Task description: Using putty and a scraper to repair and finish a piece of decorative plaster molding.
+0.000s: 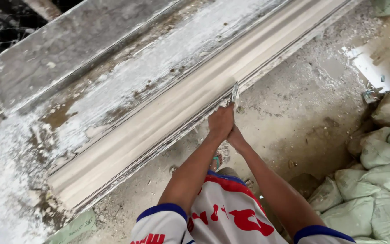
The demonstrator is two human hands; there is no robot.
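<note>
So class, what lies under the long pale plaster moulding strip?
The long pale plaster moulding strip rests on a dusty grey workbench. White powder surrounds it; the surface directly beneath is covered.

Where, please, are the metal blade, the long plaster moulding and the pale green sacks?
metal blade [234,92], head view, on its shiny flat middle.
long plaster moulding [168,115], head view, on its smooth upper face.
pale green sacks [380,199], head view, on one sack's side.

A plaster-casting workshop: white powder coats the long workbench [46,63] bearing a moulded cornice strip [168,117], with pale-green sacks [380,190] heaped beside the bench on a gritty concrete floor [303,113].
</note>
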